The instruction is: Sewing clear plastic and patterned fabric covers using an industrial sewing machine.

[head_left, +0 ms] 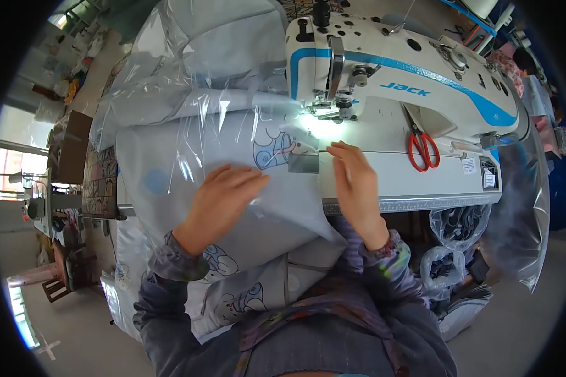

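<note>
Grey sheet material point(188, 147) with printed blue cartoon figures lies across the sewing machine's bed, with glossy clear plastic film point(195, 53) over its far part. My left hand point(223, 200) rests on the sheet, its fingers stretched out and holding nothing. Just right of the sheet's edge is my right hand point(356, 188), fingers loosely bent and thumb apart, with nothing visible between them. A small darker grey patch point(304, 164) lies at that edge, between the hands. Beyond them, the lit needle area of the white and blue sewing machine point(343, 107) stands over the sheet's edge.
Red-handled scissors point(423, 151) lie on the machine bed at the right. Clear bags of dark pieces point(459, 226) hang below the table's right side. More printed grey material point(248, 298) drapes over my lap. A brown stool point(60, 273) stands on the floor at the left.
</note>
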